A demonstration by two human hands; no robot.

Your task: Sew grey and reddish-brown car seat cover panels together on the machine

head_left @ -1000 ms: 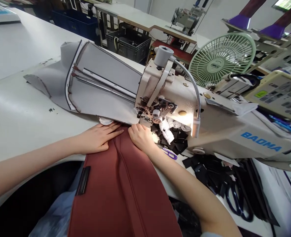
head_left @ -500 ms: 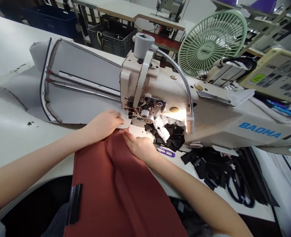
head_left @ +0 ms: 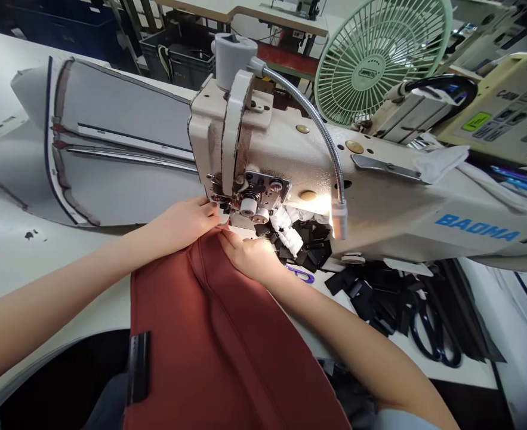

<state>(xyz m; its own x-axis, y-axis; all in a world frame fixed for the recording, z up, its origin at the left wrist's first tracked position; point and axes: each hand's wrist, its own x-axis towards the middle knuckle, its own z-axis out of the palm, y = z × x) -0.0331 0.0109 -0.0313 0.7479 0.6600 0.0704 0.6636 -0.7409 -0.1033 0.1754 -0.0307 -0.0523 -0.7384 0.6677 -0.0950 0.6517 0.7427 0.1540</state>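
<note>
A rust-red fabric piece (head_left: 209, 334) with a raised middle seam runs from my lap up to the presser foot of a cream sewing machine (head_left: 379, 203). My left hand (head_left: 185, 222) rests on the fabric's top left corner, fingers curled and pinched on its edge right beside the needle area. My right hand (head_left: 247, 257) presses the top right edge of the same fabric, fingers bent and pinching it just in front of the foot. A black strip (head_left: 138, 367) is fixed to the fabric's lower left edge.
A grey panel with dark piping (head_left: 111, 149) lies behind the machine head. Purple thread snips (head_left: 303, 276), black scraps (head_left: 370, 292) and large scissors (head_left: 433, 334) lie under the machine arm. A green fan (head_left: 379, 54) and a control box (head_left: 500, 113) stand at the right.
Both hands slid forward with the red fabric until its top edge reached the presser foot; the left hand went from flat to pinching. The view moved closer to the machine.
</note>
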